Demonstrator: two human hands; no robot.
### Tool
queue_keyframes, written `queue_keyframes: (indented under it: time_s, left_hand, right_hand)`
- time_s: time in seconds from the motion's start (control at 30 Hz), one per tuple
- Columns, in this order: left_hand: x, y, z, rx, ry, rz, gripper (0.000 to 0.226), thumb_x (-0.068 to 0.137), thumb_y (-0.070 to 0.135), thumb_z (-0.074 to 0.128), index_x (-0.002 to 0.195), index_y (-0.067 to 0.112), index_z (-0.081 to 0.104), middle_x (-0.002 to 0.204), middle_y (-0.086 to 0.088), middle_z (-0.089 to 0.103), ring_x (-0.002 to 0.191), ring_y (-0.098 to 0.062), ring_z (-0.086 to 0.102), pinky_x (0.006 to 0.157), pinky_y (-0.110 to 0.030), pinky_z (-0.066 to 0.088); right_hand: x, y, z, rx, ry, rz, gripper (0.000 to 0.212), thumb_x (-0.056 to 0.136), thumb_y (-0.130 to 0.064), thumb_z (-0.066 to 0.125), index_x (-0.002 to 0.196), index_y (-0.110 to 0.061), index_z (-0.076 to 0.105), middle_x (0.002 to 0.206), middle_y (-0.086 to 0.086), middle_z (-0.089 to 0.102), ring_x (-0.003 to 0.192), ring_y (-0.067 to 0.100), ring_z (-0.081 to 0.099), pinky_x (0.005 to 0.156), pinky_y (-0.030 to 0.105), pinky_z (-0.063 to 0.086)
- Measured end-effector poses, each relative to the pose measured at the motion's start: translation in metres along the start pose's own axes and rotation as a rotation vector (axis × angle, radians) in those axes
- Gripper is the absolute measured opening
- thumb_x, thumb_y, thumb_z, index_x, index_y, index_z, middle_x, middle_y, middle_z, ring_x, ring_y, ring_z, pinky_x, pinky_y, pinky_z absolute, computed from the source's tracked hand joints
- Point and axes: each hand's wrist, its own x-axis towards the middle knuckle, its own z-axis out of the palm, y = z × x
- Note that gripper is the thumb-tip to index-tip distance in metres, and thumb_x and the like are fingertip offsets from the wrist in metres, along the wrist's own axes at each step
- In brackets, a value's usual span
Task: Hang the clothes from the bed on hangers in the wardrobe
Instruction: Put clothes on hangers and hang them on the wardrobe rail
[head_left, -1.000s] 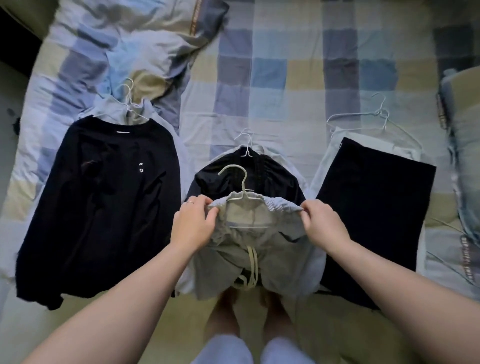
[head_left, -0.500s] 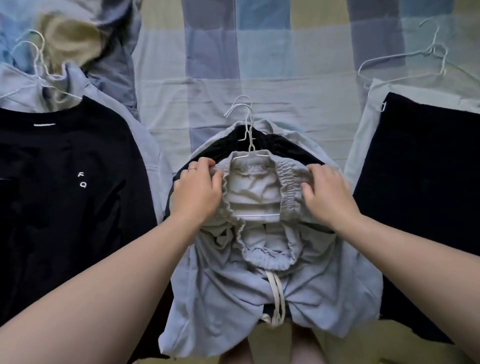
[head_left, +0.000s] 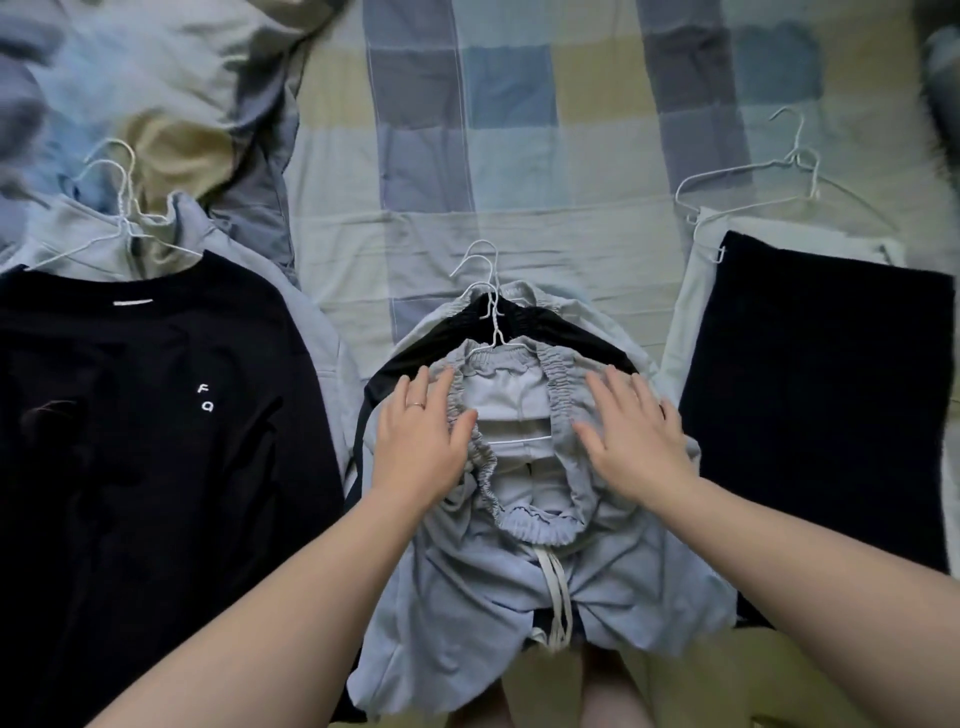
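While left hand (head_left: 421, 441) and right hand (head_left: 636, 441) rest flat, fingers (head_left: 441, 387) straight, grey shorts (head_left: 467, 587) beneath.

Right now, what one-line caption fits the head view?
Left hand and right hand lie flat on grey shorts threaded on a white wire hanger, atop a black garment on the checked bed.

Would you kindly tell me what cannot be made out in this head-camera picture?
All in the head view:
Black garment: only its top edge shows; the grey shorts cover the rest.
Pale top: only collar and shoulder show from under the black sweater.
Black sweater: left side cut off by the frame edge.
Dark shape, top right corner: blurred, unidentifiable.
Wardrobe: outside the view.
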Motion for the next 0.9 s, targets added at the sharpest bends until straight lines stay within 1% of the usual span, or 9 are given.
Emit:
queue_keyframes:
  time_s: [0.17,0.3,0.37,0.53,0.73,0.83,0.9]
  left_hand:
    - [-0.059,0.029,-0.042,0.046,-0.036,0.046,0.063,0.101,0.055,0.034,0.157,0.031,0.017,0.166,0.0,0.008,0.152,-0.021,-0.001,0.123,-0.047,0.007]
    - [-0.114,0.053,-0.078,0.066,-0.043,0.107,0.062,0.101,0.056,0.033,0.156,0.033,0.019,0.166,0.001,0.01,0.152,-0.019,-0.002,0.122,-0.049,0.006]
    - [-0.139,0.063,-0.095,0.071,-0.06,0.134,0.062,0.101,0.055,0.032,0.157,0.033,0.017,0.166,0.001,0.009,0.152,-0.019,-0.004,0.122,-0.049,0.005]
    - [-0.189,0.089,-0.132,0.112,-0.077,0.231,0.063,0.101,0.056,0.033,0.157,0.035,0.014,0.167,0.002,0.006,0.152,-0.019,-0.004,0.122,-0.049,0.004]
    - [-0.226,0.137,-0.155,0.17,-0.033,0.447,0.064,0.1,0.059,0.03,0.157,0.037,0.011,0.167,0.005,0.003,0.153,-0.018,-0.008,0.123,-0.048,0.0]
    - [-0.238,0.166,-0.159,0.25,-0.036,0.555,0.065,0.099,0.062,0.025,0.157,0.037,0.009,0.167,0.005,0.001,0.153,-0.018,-0.009,0.123,-0.047,-0.003]
    - [-0.25,0.184,-0.158,0.293,-0.06,0.623,0.064,0.1,0.06,0.026,0.156,0.038,0.008,0.167,0.006,0.0,0.152,-0.018,-0.011,0.123,-0.046,-0.006]
  right_hand:
    - [-0.069,-0.012,-0.035,-0.045,0.001,-0.039,0.064,0.099,-0.053,0.023,0.154,-0.031,-0.002,0.163,-0.003,-0.004,0.15,0.024,-0.005,0.119,0.051,0.005]
    - [-0.133,-0.024,-0.066,-0.078,0.021,-0.043,0.065,0.1,-0.053,0.021,0.155,-0.03,-0.004,0.164,-0.002,-0.004,0.15,0.024,-0.005,0.118,0.049,0.006]
    - [-0.164,-0.031,-0.078,-0.07,0.041,-0.03,0.065,0.1,-0.052,0.022,0.155,-0.029,-0.003,0.164,-0.002,-0.004,0.149,0.024,-0.004,0.118,0.05,0.006]
    - [-0.237,-0.037,-0.108,0.054,0.111,0.086,0.065,0.1,-0.054,0.023,0.155,-0.029,-0.001,0.163,-0.004,-0.004,0.149,0.022,-0.006,0.118,0.051,0.005]
    - [-0.313,-0.021,-0.124,0.202,0.257,0.255,0.065,0.099,-0.053,0.023,0.155,-0.03,-0.001,0.164,-0.004,-0.004,0.15,0.022,-0.005,0.119,0.049,0.004]
    - [-0.342,-0.01,-0.126,0.253,0.317,0.339,0.065,0.099,-0.053,0.024,0.155,-0.03,0.0,0.164,-0.004,-0.003,0.15,0.022,-0.004,0.119,0.05,0.004]
    - [-0.362,-0.001,-0.124,0.277,0.36,0.393,0.065,0.099,-0.054,0.022,0.155,-0.03,0.001,0.164,-0.003,-0.004,0.15,0.022,-0.004,0.119,0.05,0.004]
